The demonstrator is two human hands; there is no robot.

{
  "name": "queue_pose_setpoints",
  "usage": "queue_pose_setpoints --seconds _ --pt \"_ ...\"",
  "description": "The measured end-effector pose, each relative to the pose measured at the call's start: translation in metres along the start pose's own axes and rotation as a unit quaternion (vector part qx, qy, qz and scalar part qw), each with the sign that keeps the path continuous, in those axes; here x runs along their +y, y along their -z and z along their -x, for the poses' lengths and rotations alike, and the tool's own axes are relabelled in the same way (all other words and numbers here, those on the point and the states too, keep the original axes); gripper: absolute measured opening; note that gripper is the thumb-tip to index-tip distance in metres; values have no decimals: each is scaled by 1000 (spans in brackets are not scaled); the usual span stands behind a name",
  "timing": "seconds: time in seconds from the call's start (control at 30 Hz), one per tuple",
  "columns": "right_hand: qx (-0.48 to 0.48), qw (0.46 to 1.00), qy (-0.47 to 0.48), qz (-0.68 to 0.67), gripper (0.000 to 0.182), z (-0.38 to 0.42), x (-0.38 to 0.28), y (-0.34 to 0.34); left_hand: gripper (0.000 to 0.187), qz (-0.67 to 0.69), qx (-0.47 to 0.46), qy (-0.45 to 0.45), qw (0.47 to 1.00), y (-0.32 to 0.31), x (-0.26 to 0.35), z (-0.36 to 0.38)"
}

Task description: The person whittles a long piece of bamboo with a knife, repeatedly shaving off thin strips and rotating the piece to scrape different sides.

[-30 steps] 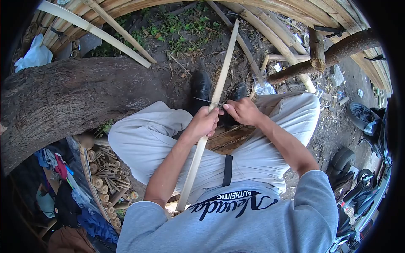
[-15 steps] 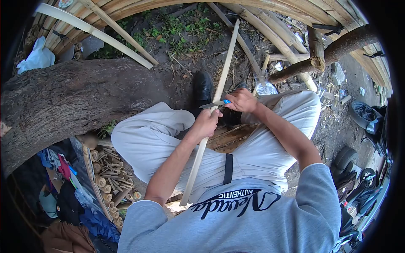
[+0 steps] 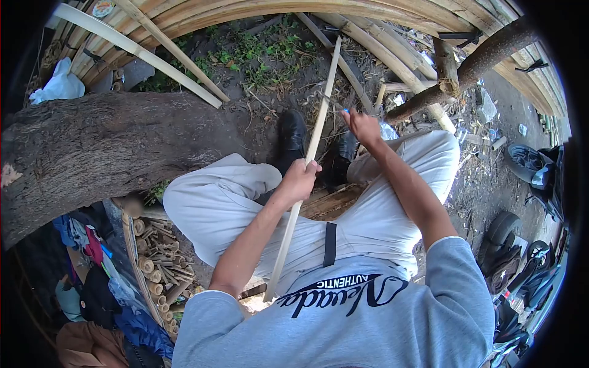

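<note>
I sit with a long pale bamboo strip (image 3: 319,116) running from my lap out over the ground. My left hand (image 3: 299,181) grips the strip at its middle, just above my knees. My right hand (image 3: 363,126) is farther out along the strip, shut on a knife with a blue handle (image 3: 345,111). The thin blade (image 3: 328,100) points left and meets the strip. My black shoes (image 3: 292,135) rest on the dirt below the hands.
A thick tree trunk (image 3: 104,147) lies across the left. Bamboo poles (image 3: 147,55) and a curved bamboo fence (image 3: 392,18) ring the top. Cut bamboo pieces (image 3: 156,257) are piled at lower left, next to clothes. A branch post (image 3: 466,73) and tyres (image 3: 500,230) stand at right.
My right hand has pushed the knife outward along the strip, away from my left hand. The left hand keeps its grip at about the same place.
</note>
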State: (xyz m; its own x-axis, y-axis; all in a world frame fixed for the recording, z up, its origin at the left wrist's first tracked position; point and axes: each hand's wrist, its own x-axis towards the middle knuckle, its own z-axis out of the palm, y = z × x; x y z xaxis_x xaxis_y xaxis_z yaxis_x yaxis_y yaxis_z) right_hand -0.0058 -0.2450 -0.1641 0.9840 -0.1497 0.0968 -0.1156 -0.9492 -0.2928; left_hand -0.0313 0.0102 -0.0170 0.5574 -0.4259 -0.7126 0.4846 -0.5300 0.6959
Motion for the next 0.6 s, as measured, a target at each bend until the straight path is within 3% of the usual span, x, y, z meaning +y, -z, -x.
queue_pose_setpoints --seconds 0.13,0.23,0.27,0.43,0.47,0.57,0.6 --pt "-80 992 -76 64 52 1 25 -9 34 -6 4 -8 1000 -4 -1 -6" --pt "-136 958 -251 32 57 1 58 -14 35 0 3 -4 1000 1 2 -4" --pt "-89 953 -289 1 58 -7 62 -13 35 -5 2 -5 1000 2 -1 -3" --pt "90 974 -186 -89 51 -20 -2 41 36 -16 1 -21 1000 5 -2 -6" --pt "86 975 -185 -89 51 -15 -8 42 37 -36 3 -21 999 6 -3 -5" --pt "68 982 5 -174 38 0 -26 44 37 -16 -2 -10 1000 5 -6 -6" --pt "69 982 3 -174 38 -2 -28 40 37 -18 -3 -10 1000 5 -3 -6"
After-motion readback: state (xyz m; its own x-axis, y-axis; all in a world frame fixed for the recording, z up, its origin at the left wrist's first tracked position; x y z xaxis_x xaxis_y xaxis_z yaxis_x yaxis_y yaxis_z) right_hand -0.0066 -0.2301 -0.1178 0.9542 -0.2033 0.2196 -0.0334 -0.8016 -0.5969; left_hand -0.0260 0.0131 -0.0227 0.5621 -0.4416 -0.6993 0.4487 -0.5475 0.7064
